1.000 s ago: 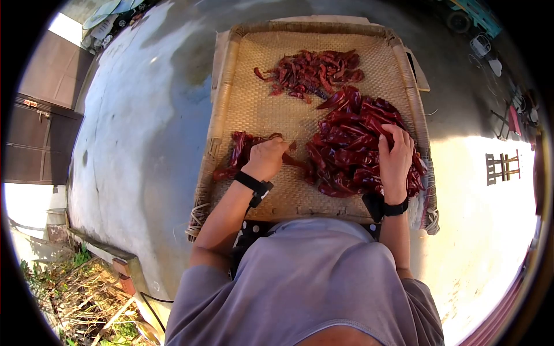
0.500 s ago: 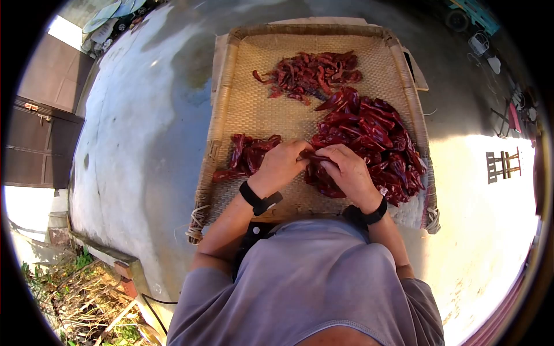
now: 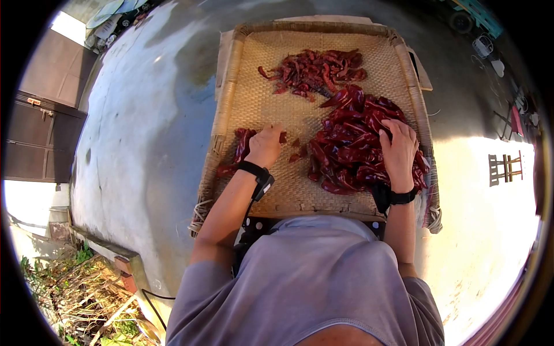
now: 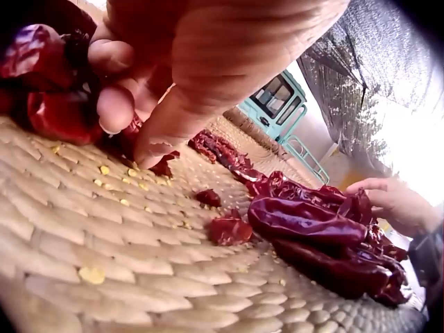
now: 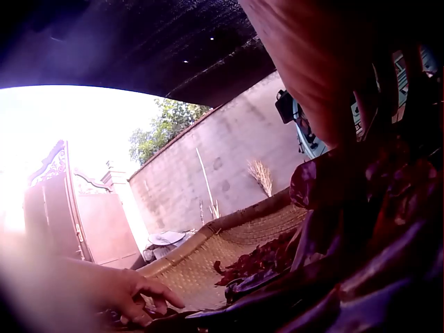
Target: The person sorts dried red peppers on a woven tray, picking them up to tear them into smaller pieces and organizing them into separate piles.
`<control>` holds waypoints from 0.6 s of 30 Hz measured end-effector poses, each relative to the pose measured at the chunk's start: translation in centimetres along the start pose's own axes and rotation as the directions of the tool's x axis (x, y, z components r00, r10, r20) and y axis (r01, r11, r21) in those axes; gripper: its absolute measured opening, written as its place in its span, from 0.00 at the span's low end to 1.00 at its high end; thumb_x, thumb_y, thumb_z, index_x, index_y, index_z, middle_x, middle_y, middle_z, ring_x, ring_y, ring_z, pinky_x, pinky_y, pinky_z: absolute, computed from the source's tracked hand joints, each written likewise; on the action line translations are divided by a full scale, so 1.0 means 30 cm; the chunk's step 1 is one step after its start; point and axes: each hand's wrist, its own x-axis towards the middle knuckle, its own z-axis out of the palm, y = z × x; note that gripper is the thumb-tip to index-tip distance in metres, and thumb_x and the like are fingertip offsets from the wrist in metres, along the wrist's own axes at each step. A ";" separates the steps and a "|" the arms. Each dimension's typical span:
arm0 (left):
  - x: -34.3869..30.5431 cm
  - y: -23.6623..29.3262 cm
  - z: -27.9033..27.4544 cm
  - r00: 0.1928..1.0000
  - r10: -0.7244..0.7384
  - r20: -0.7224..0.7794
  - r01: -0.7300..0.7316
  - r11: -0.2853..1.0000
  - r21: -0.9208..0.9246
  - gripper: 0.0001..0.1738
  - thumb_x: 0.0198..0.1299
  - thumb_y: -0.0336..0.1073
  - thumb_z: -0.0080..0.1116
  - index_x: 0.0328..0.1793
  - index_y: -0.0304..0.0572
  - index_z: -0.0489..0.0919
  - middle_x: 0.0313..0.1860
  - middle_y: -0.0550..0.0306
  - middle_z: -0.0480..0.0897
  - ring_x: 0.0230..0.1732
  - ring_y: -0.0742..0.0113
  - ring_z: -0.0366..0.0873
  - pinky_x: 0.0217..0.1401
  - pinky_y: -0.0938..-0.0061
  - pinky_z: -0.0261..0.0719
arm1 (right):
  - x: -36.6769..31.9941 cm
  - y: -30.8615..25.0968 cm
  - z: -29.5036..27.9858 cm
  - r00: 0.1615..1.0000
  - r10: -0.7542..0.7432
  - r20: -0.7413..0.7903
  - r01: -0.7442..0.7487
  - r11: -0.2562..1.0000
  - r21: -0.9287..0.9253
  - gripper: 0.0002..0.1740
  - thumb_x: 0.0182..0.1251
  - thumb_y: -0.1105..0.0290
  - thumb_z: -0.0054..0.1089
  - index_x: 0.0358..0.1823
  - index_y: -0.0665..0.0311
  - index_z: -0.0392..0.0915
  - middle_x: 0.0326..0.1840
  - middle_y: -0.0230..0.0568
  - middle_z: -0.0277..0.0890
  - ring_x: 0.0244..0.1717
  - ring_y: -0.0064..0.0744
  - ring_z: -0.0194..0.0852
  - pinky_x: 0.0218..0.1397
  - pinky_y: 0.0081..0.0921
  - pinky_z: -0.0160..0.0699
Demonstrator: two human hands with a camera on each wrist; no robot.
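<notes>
Over the small left pile of red chili peppers (image 3: 242, 144), the left hand (image 3: 264, 147) has its fingers curled. Red pepper pieces show at its fingertips in the head view and in the left wrist view, where the hand (image 4: 187, 76) is low over the woven surface. On the large pile of glossy dark red chilies (image 3: 352, 147), the right hand (image 3: 399, 151) rests at the right side with loosely bent fingers; its fingertips touch peppers. Small torn red pieces (image 4: 230, 229) and pale yellow seeds (image 4: 91, 275) lie on the weave between the two piles.
A woven tray (image 3: 254, 109) with a raised rim carries a third pile of smaller, shrivelled red pieces (image 3: 317, 70) at its far end. Beyond the tray are concrete ground (image 3: 133, 127), a small wooden chair (image 3: 504, 168) at right and a turquoise vehicle (image 3: 479, 17).
Half a second ago both hands met over the middle, holding a pepper. Since then the left hand has moved left to the small pile, and the right hand right onto the large pile.
</notes>
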 end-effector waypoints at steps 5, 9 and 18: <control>-0.017 0.039 -0.093 0.988 -0.125 0.088 0.144 0.958 -0.250 0.22 0.67 0.29 0.59 0.67 0.42 0.76 0.54 0.39 0.83 0.42 0.47 0.84 0.39 0.54 0.85 | 0.000 -0.048 -0.035 0.995 0.012 -0.101 0.002 0.990 0.139 0.12 0.71 0.68 0.61 0.54 0.55 0.82 0.61 0.35 0.77 0.65 0.45 0.69 0.71 0.44 0.63; -0.007 0.053 -0.104 0.996 -0.091 0.008 0.086 0.904 -0.420 0.24 0.68 0.33 0.63 0.69 0.43 0.75 0.52 0.53 0.86 0.41 0.57 0.84 0.42 0.62 0.84 | 0.000 -0.085 -0.041 0.991 -0.053 -0.126 0.086 0.958 0.274 0.10 0.70 0.71 0.61 0.52 0.56 0.83 0.58 0.36 0.79 0.63 0.44 0.71 0.68 0.43 0.66; 0.017 0.167 -0.191 0.999 0.026 -0.018 -0.029 0.491 -0.871 0.21 0.71 0.34 0.60 0.68 0.45 0.77 0.53 0.57 0.84 0.39 0.69 0.80 0.45 0.70 0.81 | -0.035 -0.143 -0.003 0.991 -0.107 -0.076 0.128 0.921 0.368 0.11 0.70 0.75 0.61 0.52 0.58 0.83 0.57 0.39 0.78 0.62 0.46 0.72 0.65 0.41 0.72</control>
